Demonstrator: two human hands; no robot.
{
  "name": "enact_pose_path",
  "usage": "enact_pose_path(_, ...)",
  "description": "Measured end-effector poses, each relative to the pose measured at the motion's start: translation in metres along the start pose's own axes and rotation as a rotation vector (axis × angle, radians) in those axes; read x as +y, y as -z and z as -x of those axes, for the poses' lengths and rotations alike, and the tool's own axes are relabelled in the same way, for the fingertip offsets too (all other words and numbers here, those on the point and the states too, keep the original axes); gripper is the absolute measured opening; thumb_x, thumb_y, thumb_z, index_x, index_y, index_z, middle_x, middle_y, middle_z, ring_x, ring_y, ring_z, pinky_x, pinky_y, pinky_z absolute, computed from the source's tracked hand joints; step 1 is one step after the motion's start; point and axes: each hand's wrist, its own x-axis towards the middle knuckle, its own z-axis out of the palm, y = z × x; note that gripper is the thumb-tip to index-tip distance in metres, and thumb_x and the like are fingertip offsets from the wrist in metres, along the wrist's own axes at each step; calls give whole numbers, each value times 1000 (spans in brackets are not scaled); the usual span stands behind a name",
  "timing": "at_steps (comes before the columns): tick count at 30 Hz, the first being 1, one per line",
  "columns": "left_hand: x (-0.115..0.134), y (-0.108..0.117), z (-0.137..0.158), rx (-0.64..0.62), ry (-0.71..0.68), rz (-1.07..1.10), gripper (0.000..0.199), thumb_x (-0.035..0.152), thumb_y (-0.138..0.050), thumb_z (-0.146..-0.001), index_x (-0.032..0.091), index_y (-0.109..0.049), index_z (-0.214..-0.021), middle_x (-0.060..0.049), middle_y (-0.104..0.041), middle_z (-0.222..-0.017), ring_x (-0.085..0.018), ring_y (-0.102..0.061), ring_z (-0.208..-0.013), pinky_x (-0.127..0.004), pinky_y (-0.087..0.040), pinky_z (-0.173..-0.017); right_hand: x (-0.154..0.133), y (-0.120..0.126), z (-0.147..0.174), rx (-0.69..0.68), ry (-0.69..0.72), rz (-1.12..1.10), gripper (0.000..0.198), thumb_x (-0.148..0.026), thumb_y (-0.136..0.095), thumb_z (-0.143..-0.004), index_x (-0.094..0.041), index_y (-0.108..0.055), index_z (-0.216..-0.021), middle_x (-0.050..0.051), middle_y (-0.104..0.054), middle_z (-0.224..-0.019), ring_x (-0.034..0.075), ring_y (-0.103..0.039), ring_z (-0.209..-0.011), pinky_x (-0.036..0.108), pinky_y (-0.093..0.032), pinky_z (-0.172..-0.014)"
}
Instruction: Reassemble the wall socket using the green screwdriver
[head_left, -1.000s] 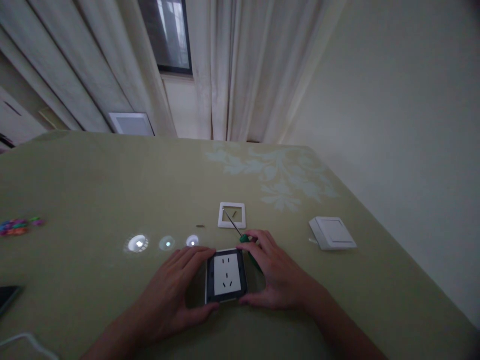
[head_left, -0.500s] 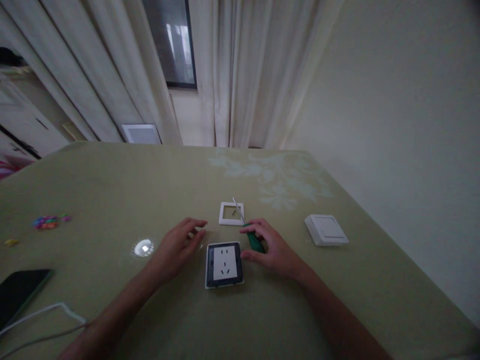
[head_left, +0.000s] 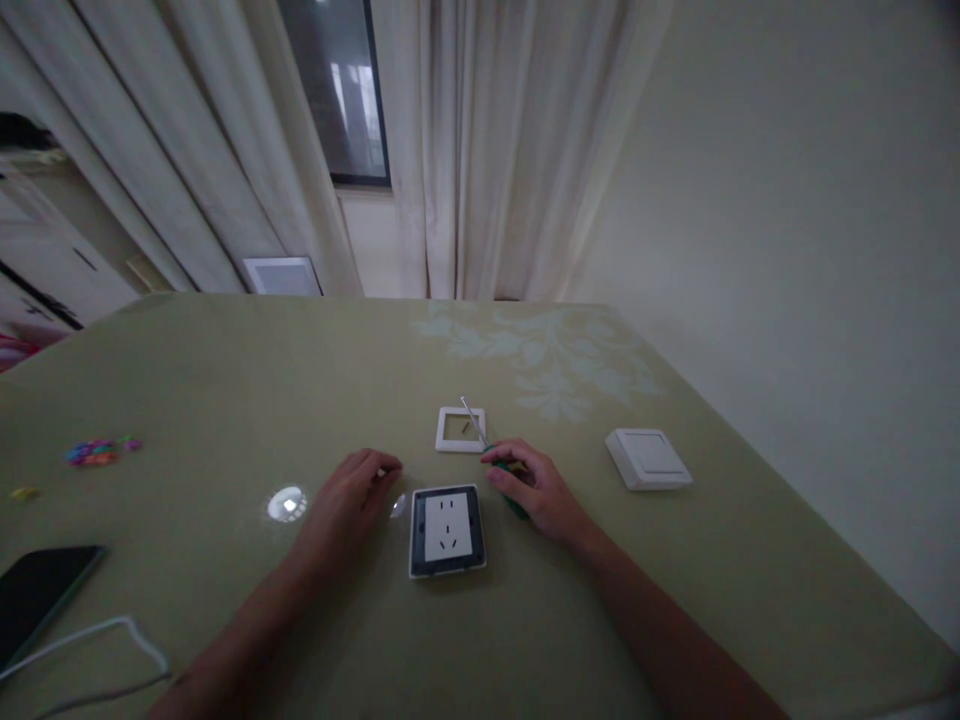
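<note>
My right hand [head_left: 541, 492] is closed around the green handle of a screwdriver [head_left: 474, 420], whose metal shaft points up and away over a white frame [head_left: 442, 430]. A small dark screw-like piece [head_left: 465, 427] shows inside the frame's opening. Just in front of me lies a wall socket [head_left: 448, 530] with a white centre and a dark surround, face up between my hands. To its left, my left hand [head_left: 349, 505] rests low over the table, thumb and fingers drawn together. Whether anything is pinched in them is hidden.
A white switch box [head_left: 649, 460] sits on the right of the green-covered table [head_left: 300, 370]. Far left are small colourful pieces [head_left: 94, 453], a yellow bit [head_left: 25, 494], a dark phone [head_left: 45, 590] and a white cable [head_left: 112, 625]. A wall [head_left: 810, 300] borders the right side.
My left hand has drawn back slightly toward me and its fingers have come together. My right fingers have closed more tightly round the screwdriver handle. The socket stays in place.
</note>
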Motion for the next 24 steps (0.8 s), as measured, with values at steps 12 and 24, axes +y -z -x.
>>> enact_pose_path(12, 16, 14, 4, -125, -141, 660, 14, 27, -70, -105, 24, -83, -101, -4, -83, -93, -20, -78, -85, -29, -61, -76, 0, 6, 2, -9, -76, -67, 36, -55, -75, -94, -23, -76, -111, 7, -73, -116, 23, -68, -105, 35, -53, -91)
enact_pose_path(24, 14, 16, 14, -225, -234, 628, 17, 24, -67, -108, 29, -83, -112, -4, -83, -102, -20, -78, -94, -30, -63, -82, -2, 10, 3, -27, -124, -103, 38, -57, -75, -94, -24, -74, -113, 7, -74, -115, 22, -68, -101, 34, -55, -89)
